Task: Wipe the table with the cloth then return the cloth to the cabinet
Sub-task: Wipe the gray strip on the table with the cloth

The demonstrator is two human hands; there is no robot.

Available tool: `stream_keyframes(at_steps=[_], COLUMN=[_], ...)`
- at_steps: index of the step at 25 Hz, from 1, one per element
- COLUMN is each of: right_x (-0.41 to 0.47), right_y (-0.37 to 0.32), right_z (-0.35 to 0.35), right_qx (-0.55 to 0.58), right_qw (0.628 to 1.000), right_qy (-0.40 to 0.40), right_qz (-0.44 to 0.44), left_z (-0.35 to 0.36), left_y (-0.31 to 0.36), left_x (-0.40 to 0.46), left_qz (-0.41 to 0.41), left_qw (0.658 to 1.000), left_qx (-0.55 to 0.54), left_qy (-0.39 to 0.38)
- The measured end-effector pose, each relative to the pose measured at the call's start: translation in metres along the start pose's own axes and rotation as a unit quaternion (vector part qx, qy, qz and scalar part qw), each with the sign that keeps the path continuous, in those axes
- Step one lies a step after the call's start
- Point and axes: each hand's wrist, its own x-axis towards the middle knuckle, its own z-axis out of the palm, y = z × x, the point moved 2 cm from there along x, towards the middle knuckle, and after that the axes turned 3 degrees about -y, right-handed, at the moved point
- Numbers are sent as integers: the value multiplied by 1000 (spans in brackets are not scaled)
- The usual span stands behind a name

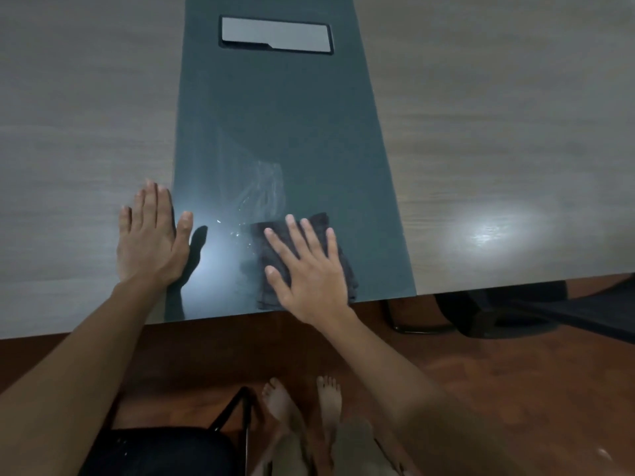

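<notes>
A dark folded cloth lies flat on the glossy dark centre strip of the table, close to the near edge. My right hand presses on it with straight, spread fingers, covering most of it. My left hand rests flat on the table to the left, palm down, straddling the line between the pale wood surface and the dark strip. Wet streaks show on the dark strip just beyond the cloth. No cabinet is in view.
A rectangular cable hatch sits in the dark strip at the far end. Black chairs stand at the near left and under the table edge at right. My bare feet are on the brown floor.
</notes>
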Motion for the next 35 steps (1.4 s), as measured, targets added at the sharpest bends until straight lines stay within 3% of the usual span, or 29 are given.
stream_keyframes(at_steps=[5,8,12,18,22,26,31,35], right_x=[-38,-40,-31,7,15,-5,-51,-60], right_y=[106,113,70,-60,-86,-31,100,114], right_z=[-12,-13,-6,6,8,3,-14,-15], right_qx=[-40,-56,-51,-14,-14,12,-64,-65], right_qw=[996,995,994,999,999,999,995,989], right_qy=[13,-10,-12,-34,-38,19,2,-17], right_qz=[75,80,99,21,-5,-31,74,130], left_z=[1,2,3,5,7,3,1,2], left_y=[1,0,-4,-20,-44,-37,-37,-35], left_x=[-1,-1,0,-2,-10,-14,-14,-14], left_qz=[-2,-6,-1,30,0,6,-11,-4], left_qw=[1000,1000,1000,999,999,998,998,998], left_qx=[-7,-10,-12,5,48,44,60,58], left_qy=[-1,11,14,11,19,36,14,11])
